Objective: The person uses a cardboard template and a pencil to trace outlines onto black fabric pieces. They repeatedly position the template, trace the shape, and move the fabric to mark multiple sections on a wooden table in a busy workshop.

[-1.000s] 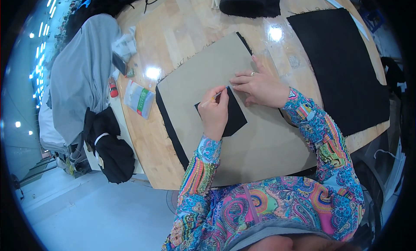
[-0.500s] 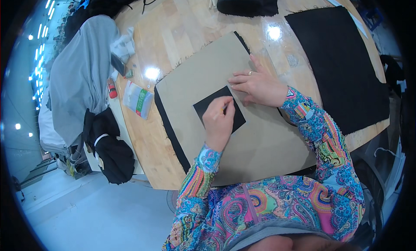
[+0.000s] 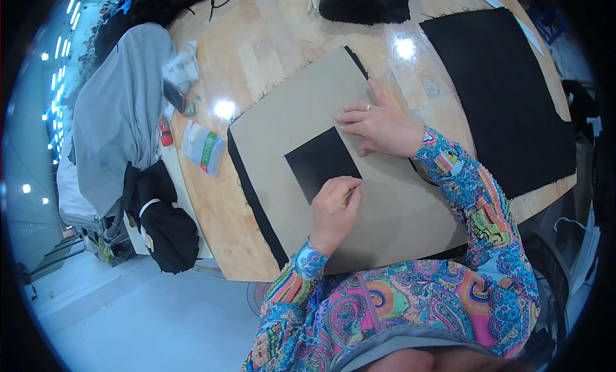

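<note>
A large beige card sheet [image 3: 404,211] lies on black cloth [image 3: 254,208], whose frayed edges stick out along its sides. Near the sheet's middle is a sharp-edged black square [image 3: 322,159]; I cannot tell if it is a cut-out or a piece on top. My left hand [image 3: 335,208] is closed round a thin yellowish pencil-like stick [image 3: 348,195], at the square's near right corner. Its tip is hidden by the fingers. My right hand [image 3: 384,129], a ring on one finger, rests with fingers spread on the sheet, right of the square.
Another black cloth panel [image 3: 507,96] lies on the wooden table [image 3: 256,57] at the right. A black fabric roll [image 3: 364,5] is at the far edge. Along the left are a plastic packet [image 3: 203,148], a red object [image 3: 165,132], a phone-like slab [image 3: 174,96] and grey cloth [image 3: 122,109].
My left hand has slid from the square's upper right side toward me, down to its near right corner, still holding the stick. My right hand stays in place.
</note>
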The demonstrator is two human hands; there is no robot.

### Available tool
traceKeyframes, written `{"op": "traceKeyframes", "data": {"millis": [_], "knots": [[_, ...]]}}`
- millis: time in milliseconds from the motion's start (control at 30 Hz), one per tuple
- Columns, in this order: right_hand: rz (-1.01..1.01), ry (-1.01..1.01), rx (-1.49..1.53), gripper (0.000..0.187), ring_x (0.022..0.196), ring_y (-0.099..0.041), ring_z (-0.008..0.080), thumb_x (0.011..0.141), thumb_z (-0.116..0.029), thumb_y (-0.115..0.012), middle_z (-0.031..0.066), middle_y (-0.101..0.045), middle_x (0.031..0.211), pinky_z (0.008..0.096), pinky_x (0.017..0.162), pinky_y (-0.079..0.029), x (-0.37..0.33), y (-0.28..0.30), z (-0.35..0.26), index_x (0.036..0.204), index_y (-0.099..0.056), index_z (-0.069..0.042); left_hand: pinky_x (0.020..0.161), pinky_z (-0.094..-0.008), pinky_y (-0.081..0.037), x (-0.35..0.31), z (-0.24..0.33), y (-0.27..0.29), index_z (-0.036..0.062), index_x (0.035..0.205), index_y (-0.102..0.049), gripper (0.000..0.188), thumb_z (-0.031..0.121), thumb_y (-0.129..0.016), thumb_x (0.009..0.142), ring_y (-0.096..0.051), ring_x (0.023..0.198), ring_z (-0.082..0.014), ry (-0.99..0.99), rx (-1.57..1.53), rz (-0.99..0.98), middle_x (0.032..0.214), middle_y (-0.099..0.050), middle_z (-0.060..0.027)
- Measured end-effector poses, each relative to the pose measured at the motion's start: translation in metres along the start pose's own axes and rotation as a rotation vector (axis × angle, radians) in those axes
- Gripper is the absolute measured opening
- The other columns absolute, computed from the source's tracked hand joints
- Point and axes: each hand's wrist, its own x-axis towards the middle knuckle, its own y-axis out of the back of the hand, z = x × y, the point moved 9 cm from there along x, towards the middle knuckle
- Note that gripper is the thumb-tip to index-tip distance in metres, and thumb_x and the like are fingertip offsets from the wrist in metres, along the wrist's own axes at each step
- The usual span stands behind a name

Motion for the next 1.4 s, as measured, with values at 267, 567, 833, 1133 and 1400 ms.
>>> {"op": "traceKeyframes", "data": {"millis": [267, 567, 833, 1133, 1400], "knots": [[0.094, 0.04, 0.025, 0.051, 0.128, -0.044, 0.0136, 0.068, -0.028, -0.079, -0.0011, -0.056, 0.128, 0.0639, 0.112, -0.008, -0.001, -0.002, 0.002, 0.113, -0.065, -0.011, 0.07, -0.0268, -0.051, -0.016, -0.045, 0.033, -0.0009, 0.096, -0.066, 0.01, 0.004, -0.062, 0.088, -0.065, 0.079, -0.0157, 0.314, -0.21, 0.114, 0.089, -0.066, -0.0093], [0.054, 0.022, 0.059, 0.055, 0.13, -0.042, 0.0154, 0.07, -0.027, -0.077, 0.0002, -0.053, 0.131, 0.0629, 0.113, -0.005, -0.002, 0.003, 0.001, 0.119, -0.061, -0.01, 0.078, -0.0299, -0.051, -0.105, -0.112, 0.124, -0.0033, 0.109, -0.06, 0.023, 0.012, -0.059, 0.092, -0.063, 0.089, -0.019, 0.538, -0.009, 0.446, 0.095, -0.065, -0.0136], [-0.105, -0.012, -0.068, 0.07, 0.136, -0.036, 0.0195, 0.067, -0.037, -0.079, 0.0035, -0.047, 0.139, 0.0629, 0.113, -0.002, 0.005, -0.005, -0.011, 0.126, -0.057, -0.008, 0.076, -0.0333, -0.048, -0.133, -0.113, 0.123, -0.0036, 0.111, -0.058, 0.031, 0.013, -0.065, 0.087, -0.061, 0.086, -0.0227, 0.522, 0.076, 0.415, 0.094, -0.063, -0.0132], [-0.194, -0.079, -0.252, 0.082, 0.138, -0.032, 0.0206, 0.066, -0.039, -0.081, 0.0041, -0.042, 0.144, 0.0639, 0.112, -0.002, 0.006, -0.012, -0.014, 0.135, -0.048, -0.009, 0.06, -0.0195, -0.042, -0.129, -0.069, 0.133, 0.003, 0.102, -0.05, 0.028, -0.004, -0.067, 0.081, -0.047, 0.07, -0.004, 0.329, -0.542, 0.48, 0.106, -0.058, -0.005], [-0.096, -0.162, -0.26, 0.096, 0.14, -0.028, 0.0286, 0.064, -0.043, -0.082, 0.0093, -0.034, 0.149, 0.0646, 0.111, -0.004, 0.001, 0.007, -0.019, 0.142, -0.036, -0.01, 0.076, -0.0211, -0.046, -0.106, -0.015, 0.138, 0.0058, 0.101, -0.045, 0.031, -0.009, -0.062, 0.081, -0.054, 0.091, -0.0076, 0.16, -0.985, 0.423, 0.123, -0.053, -0.0144]]}}
